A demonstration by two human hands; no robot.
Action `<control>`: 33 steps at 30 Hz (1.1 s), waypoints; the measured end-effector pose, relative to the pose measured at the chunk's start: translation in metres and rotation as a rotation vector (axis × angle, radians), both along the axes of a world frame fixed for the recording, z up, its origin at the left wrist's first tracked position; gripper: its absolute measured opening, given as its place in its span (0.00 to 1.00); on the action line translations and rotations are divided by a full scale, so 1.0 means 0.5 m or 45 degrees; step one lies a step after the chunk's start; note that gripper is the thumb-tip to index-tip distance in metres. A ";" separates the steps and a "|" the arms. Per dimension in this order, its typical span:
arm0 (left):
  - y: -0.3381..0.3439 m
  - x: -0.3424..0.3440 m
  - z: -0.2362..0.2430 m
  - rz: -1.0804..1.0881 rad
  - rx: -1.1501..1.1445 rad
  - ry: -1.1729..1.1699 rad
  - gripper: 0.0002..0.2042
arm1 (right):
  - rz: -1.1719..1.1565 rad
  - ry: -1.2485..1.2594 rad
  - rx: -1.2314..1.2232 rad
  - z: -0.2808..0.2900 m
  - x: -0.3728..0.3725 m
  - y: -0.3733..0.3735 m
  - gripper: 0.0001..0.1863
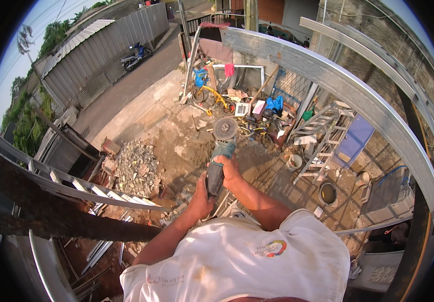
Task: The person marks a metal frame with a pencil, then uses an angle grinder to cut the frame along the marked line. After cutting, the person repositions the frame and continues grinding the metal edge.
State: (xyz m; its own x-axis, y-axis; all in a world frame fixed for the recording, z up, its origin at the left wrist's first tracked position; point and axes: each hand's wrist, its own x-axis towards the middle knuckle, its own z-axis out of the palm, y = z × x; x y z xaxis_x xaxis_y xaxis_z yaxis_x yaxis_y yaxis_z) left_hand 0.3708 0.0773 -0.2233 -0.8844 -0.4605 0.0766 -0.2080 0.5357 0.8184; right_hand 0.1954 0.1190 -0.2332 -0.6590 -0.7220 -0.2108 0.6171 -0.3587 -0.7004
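Note:
An angle grinder [219, 168] with a teal and black body is held out in front of my chest, its round cutting disc [225, 129] at the far end, over the yard below. My right hand [227, 171] grips it near the front of the body, on the right side. My left hand [204, 195] is wrapped round the rear of the body, on the left side. The disc's guard, if any, cannot be made out clearly.
A galvanised steel beam [327, 69] arches across the right. A ladder [83, 185] and dark trunk [91, 225] cross the left. Below lie rubble [134, 168], bicycles [217, 100], buckets [294, 162] and stepladders [322, 151]. A motorbike [136, 55] stands in the lane.

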 end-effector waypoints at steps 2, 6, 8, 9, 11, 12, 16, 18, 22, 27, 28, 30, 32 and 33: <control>0.003 0.004 0.005 -0.012 0.007 -0.022 0.43 | -0.021 -0.021 0.002 0.002 0.005 0.004 0.28; -0.005 0.006 -0.006 -0.120 -0.018 -0.052 0.44 | -0.081 -0.037 0.033 -0.006 0.010 0.019 0.26; -0.008 0.002 0.012 -0.211 0.031 -0.021 0.45 | -0.091 -0.050 0.048 -0.011 0.008 0.035 0.25; -0.010 -0.006 0.015 -0.173 0.094 -0.089 0.46 | -0.084 -0.052 0.050 -0.023 0.000 0.042 0.25; -0.014 -0.025 0.011 -0.095 0.223 -0.231 0.47 | -0.090 -0.046 0.058 -0.042 -0.013 0.049 0.24; -0.014 -0.044 0.004 -0.056 0.371 -0.244 0.47 | -0.103 -0.037 0.064 -0.051 -0.019 0.052 0.24; 0.000 -0.123 -0.006 0.028 0.720 -0.279 0.39 | -0.180 0.045 0.110 -0.050 -0.040 0.059 0.24; 0.003 -0.144 -0.009 0.054 0.598 -0.293 0.37 | -0.108 -0.038 0.086 -0.048 -0.065 0.069 0.24; 0.038 -0.218 -0.005 0.118 0.088 -0.297 0.38 | -0.112 -0.034 0.110 -0.045 -0.121 0.103 0.20; 0.041 -0.289 -0.006 -0.061 0.120 -0.648 0.53 | -0.133 -0.053 0.113 -0.057 -0.184 0.135 0.18; 0.038 -0.293 0.006 -0.065 -0.083 -0.554 0.51 | -0.123 -0.081 0.120 -0.064 -0.199 0.141 0.18; 0.041 -0.303 0.075 -0.115 -0.495 -0.352 0.48 | -0.186 -0.030 0.121 -0.103 -0.246 0.164 0.18; 0.007 -0.345 0.221 -0.163 -0.547 0.065 0.47 | -0.189 -0.068 0.028 -0.116 -0.282 0.202 0.18; -0.005 -0.360 0.299 -0.116 -0.691 0.355 0.41 | -0.213 -0.083 0.028 -0.128 -0.301 0.214 0.19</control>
State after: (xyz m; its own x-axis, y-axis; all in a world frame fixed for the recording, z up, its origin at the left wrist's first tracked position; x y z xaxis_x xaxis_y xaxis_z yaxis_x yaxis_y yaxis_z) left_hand 0.1908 0.0746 -0.0738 -0.8311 -0.2148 0.5130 0.0405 0.8966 0.4411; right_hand 0.0447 0.2259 -0.2974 -0.7538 -0.5985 -0.2711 0.5944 -0.4452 -0.6697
